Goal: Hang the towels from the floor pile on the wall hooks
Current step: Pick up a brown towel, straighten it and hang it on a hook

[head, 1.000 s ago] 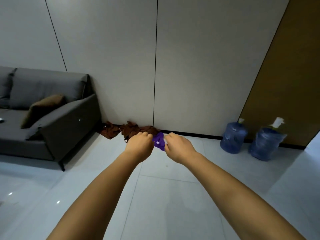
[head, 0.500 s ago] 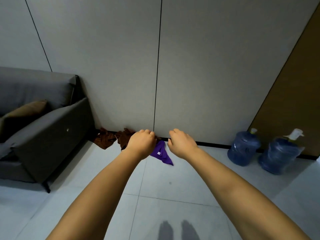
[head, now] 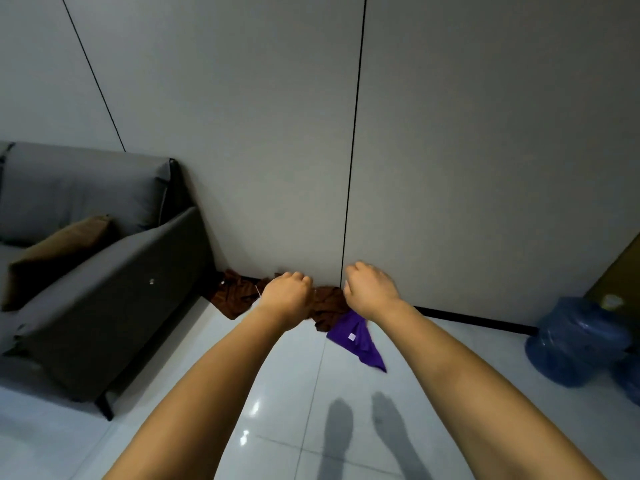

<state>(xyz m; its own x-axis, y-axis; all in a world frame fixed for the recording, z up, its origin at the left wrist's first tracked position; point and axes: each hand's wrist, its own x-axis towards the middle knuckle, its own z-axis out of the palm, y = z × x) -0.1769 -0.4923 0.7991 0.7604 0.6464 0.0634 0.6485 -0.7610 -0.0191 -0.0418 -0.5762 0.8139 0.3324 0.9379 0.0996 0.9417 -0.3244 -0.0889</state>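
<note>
Grey sofa beside brown towels

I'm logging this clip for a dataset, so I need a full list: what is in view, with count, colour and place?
purple towel: one, purple with a small white tag, hanging below the right hand
brown towels: a pile, count unclear, brown, on the floor against the wall
sofa: one, dark grey, left
cushion: one, brown, on the sofa
water jugs: two, blue, at the right by the wall, one cut off by the frame edge
wall panels: light grey, with dark seams; no hooks in view
floor: glossy pale tiles
left hand: fingers curled, contents hidden
right hand: holds the purple towel
</note>
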